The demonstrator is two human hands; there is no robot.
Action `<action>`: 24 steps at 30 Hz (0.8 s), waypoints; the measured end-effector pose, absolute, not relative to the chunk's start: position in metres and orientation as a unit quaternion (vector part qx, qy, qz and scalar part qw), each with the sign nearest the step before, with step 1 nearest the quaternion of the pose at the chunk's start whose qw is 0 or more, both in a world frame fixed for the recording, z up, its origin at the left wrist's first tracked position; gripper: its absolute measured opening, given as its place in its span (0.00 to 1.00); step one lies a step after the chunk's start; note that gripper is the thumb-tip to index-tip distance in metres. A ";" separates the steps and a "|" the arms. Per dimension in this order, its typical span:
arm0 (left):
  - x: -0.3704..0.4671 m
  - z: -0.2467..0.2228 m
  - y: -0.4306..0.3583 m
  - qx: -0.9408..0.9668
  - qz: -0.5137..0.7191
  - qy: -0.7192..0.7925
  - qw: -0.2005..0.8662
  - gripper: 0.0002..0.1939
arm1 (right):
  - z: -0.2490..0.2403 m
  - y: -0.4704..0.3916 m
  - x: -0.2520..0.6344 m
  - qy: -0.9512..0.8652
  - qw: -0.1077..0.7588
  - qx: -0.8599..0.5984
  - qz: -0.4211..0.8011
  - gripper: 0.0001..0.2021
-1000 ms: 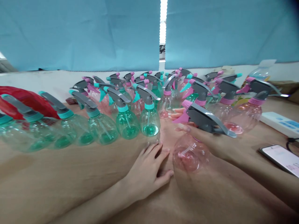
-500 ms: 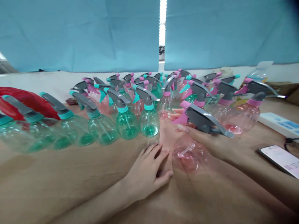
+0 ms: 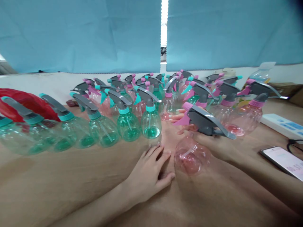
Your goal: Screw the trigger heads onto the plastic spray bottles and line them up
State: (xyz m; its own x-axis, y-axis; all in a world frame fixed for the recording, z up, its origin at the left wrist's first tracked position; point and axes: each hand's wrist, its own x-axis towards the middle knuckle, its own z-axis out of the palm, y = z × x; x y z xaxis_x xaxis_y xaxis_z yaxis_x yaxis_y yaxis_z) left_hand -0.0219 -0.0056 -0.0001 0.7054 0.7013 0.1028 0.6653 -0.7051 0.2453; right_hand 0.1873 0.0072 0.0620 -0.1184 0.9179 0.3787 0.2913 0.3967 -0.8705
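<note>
Staying put on the table (image 3: 78, 176), the near pink bottle (image 3: 189, 159) has the left hand (image 3: 148, 176) spread, empty, at its left; beside its neck, the right hand's (image 3: 189, 129) fingers shift slightly — grip unclear.

Blue cloth (image 3: 78, 34), far side of rm, split by bright vert. strip of light (image 3: 163, 25) nr ctr.
Low white wall (image 3: 61, 83) runs below cloth, L to R; brown tabletop (image 3: 71, 176) fills near area & extends back twd. wall.
</note>
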 end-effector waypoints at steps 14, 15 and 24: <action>-0.022 0.001 -0.006 0.917 0.091 0.373 0.103 0.27 | 0.067 0.004 0.187 -0.674 0.470 -0.449 0.350 0.15; -0.022 0.001 -0.006 0.917 0.091 0.374 0.102 0.27 | 0.067 0.004 0.187 -0.674 0.466 -0.452 0.352 0.14; -0.023 -0.001 -0.006 0.920 0.093 0.368 0.095 0.27 | 0.061 0.006 0.193 -0.673 0.454 -0.486 0.323 0.08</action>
